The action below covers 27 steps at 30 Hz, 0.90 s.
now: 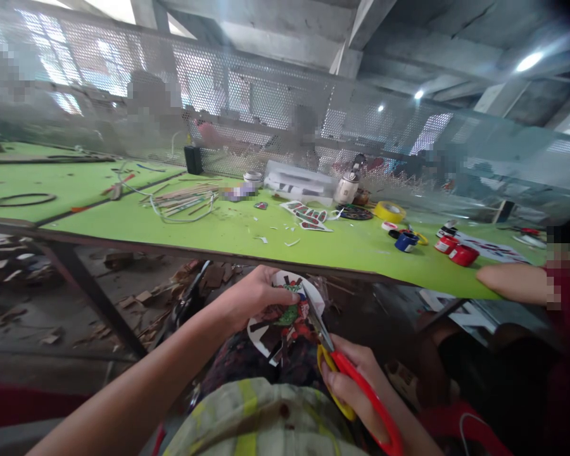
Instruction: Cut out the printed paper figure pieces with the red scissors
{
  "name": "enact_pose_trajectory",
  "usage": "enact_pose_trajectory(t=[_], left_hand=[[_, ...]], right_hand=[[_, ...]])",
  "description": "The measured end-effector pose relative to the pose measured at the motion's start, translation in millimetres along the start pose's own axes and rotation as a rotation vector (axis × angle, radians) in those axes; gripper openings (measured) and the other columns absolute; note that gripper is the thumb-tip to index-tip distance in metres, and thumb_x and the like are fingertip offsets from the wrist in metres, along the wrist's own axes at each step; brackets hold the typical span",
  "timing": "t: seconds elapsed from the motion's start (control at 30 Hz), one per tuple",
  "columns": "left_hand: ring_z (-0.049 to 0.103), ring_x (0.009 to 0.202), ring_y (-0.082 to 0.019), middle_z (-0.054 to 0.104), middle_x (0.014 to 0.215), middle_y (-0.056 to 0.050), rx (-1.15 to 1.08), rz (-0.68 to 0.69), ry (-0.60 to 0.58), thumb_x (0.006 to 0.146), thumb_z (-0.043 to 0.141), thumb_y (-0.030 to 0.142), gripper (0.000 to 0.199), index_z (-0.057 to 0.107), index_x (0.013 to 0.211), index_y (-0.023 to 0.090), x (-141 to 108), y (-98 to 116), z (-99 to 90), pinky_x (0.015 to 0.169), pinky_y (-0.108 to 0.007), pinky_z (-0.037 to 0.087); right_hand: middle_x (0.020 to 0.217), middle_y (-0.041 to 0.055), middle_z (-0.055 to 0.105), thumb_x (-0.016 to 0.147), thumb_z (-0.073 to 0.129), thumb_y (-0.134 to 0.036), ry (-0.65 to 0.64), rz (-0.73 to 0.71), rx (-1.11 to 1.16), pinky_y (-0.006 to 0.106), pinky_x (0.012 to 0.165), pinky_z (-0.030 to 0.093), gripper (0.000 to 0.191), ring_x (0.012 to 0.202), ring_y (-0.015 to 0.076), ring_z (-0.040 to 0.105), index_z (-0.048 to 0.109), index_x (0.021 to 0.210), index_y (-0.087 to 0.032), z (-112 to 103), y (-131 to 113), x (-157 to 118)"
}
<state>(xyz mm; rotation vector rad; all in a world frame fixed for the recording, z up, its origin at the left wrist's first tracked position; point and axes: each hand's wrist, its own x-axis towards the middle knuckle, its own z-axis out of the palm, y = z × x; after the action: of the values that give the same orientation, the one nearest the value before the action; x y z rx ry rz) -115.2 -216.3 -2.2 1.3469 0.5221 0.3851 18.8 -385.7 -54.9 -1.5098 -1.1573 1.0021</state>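
My left hand (265,292) pinches the upper left part of a paper cutout (289,315) printed with a green, red and black figure on white. The paper hangs over my lap, just below the table's front edge. My right hand (358,373) is wrapped round scissors (333,351) with red and yellow handles. Their blades point up and left and lie at the right side of the paper. Whether the blades are parted around the paper is hard to make out. Some of my left fingers are hidden behind the sheet.
On the green table (237,235) lie thin sticks (185,199), printed cutouts (308,214), yellow tape (389,211), a blue paint jar (406,241) and red paint jars (463,254). A mesh screen (256,107) stands behind. At right, another person's arm (513,280) rests on the table edge. Scraps (142,297) litter the floor.
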Motion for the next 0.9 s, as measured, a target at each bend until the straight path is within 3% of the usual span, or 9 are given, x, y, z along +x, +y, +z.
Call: enact_pose_trajectory(t=[0.27, 0.43, 0.9], left_hand=[[0.069, 0.061, -0.023, 0.074, 0.073, -0.009, -0.041, -0.048, -0.052, 0.06, 0.074, 0.019, 0.023, 0.074, 0.08, 0.01, 2.4, -4.3, -2.7, 0.056, -0.028, 0.052], [0.068, 0.06, -0.022, 0.074, 0.074, -0.01, -0.037, -0.044, -0.04, 0.06, 0.075, 0.02, 0.024, 0.073, 0.08, 0.009, 2.5, -6.2, -3.4, 0.056, -0.028, 0.052], [0.067, 0.058, -0.018, 0.075, 0.073, -0.01, -0.058, -0.042, -0.071, 0.062, 0.073, 0.018, 0.025, 0.077, 0.085, 0.01, 0.8, -6.3, -4.1, 0.052, -0.023, 0.05]], right_hand=[[0.052, -0.0042, 0.043, 0.072, 0.05, -0.031, 0.013, -0.028, -0.001, 0.022, 0.039, 0.028, 0.016, 0.042, 0.0088, 0.035, 0.056, 0.075, -0.017, 1.2, 12.4, -0.7], [0.056, -0.0034, 0.046, 0.073, 0.054, -0.031, 0.009, 0.016, 0.066, 0.02, 0.037, 0.03, 0.037, 0.04, 0.0083, 0.034, 0.062, 0.103, -0.012, 1.6, 15.7, -1.1], [0.056, -0.003, 0.054, 0.071, 0.058, -0.022, 0.025, 0.112, 0.084, 0.017, 0.035, 0.033, 0.049, 0.038, 0.0079, 0.039, 0.067, 0.118, -0.014, -0.1, 22.0, -1.1]])
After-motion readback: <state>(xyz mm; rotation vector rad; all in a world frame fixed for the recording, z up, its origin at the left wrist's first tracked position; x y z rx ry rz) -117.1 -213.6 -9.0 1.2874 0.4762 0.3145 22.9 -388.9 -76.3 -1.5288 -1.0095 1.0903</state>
